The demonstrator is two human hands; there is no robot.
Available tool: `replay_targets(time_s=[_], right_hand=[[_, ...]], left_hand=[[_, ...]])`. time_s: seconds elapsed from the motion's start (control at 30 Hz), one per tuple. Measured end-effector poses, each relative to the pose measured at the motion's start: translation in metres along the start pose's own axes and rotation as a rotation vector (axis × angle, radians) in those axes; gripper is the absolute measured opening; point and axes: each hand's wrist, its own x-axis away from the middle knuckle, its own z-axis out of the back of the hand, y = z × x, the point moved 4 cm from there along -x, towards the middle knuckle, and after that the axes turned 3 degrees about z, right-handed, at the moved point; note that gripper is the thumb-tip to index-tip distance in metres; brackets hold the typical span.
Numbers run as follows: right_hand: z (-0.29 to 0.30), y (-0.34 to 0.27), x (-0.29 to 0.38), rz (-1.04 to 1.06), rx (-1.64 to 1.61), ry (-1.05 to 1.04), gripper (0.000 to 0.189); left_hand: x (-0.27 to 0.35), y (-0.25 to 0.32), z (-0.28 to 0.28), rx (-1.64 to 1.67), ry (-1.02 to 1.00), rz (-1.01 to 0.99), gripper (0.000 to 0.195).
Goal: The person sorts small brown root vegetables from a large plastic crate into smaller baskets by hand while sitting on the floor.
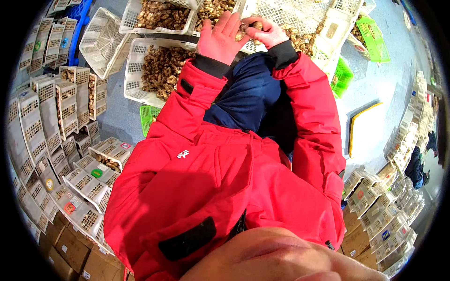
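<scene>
My left hand (218,39), palm down with its fingers spread, is over the near edge of the white plastic crates. Just right of it, my right hand (270,32) has bent fingers around a small brown lumpy piece (257,25), perhaps a shellfish. Other such pieces lie by the fingertips of both hands. A heap of brown pieces (300,39) lies right of my right hand on a white perforated surface (291,14). More brown pieces (160,70) fill part of a white perforated crate (133,75) beside my left forearm. What is under my left palm is hidden.
A tilted white crate (102,42) stands on the blue-grey floor at the left. Crate stacks (45,116) line the left side, others (383,210) the lower right. Green baskets (341,77) and a yellow-edged panel (364,128) are at the right. Cardboard boxes (72,246) are at the lower left.
</scene>
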Motion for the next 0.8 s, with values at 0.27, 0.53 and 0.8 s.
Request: replay_targets(time_s=[0.27,0.53,0.8], right_hand=[[0.018,0.004,-0.001,0.098,-0.682,-0.126,0.048],[0.005,-0.011,0.002,0.079,-0.423,-0.169,0.048],[0.035,0.036,-0.004,-0.074,-0.810,0.072,0.045]], left_hand=[[0.003,0.013,0.025,-0.650,0.055,-0.068,0.039],[0.007,0.000,0.013,-1.007,0.250,0.123,0.032],[0.015,0.025,0.019,-1.153,0.362,-0.044,0.032]])
